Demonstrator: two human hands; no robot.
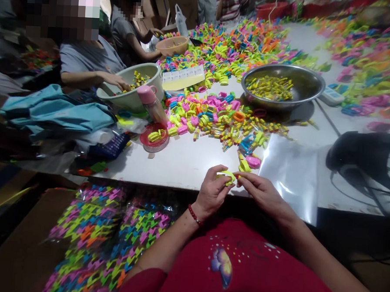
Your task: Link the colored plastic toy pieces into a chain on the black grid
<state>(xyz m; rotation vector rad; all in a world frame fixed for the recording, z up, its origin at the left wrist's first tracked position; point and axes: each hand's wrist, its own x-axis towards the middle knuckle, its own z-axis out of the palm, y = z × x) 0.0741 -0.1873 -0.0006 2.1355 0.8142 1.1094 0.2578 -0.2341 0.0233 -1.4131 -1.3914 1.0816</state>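
Note:
Close to the table's front edge, my left hand (pixel 212 188) is closed round a yellow-green plastic loop-shaped piece (pixel 228 176). My right hand (pixel 260 188) meets it from the right, thumb and fingers pinched on a small piece of which only a bit of red shows. The fingertips hide most of that piece, so its kind is unclear. Just beyond my hands lie another yellow-green loop-shaped piece (pixel 245 165) and a pink one (pixel 253 161). A loose pile of small yellow-and-red wrapped pieces (pixel 228 132) spreads farther back.
A steel bowl (pixel 282 102) holds many small yellow pieces. A clear plastic sheet (pixel 289 177) lies right of my hands, near a black bag-like object (pixel 361 154). Left stand a pink-capped bottle (pixel 154 107), a red basket (pixel 146 139) and a green basin (pixel 128 99) with a co-worker's hand in it.

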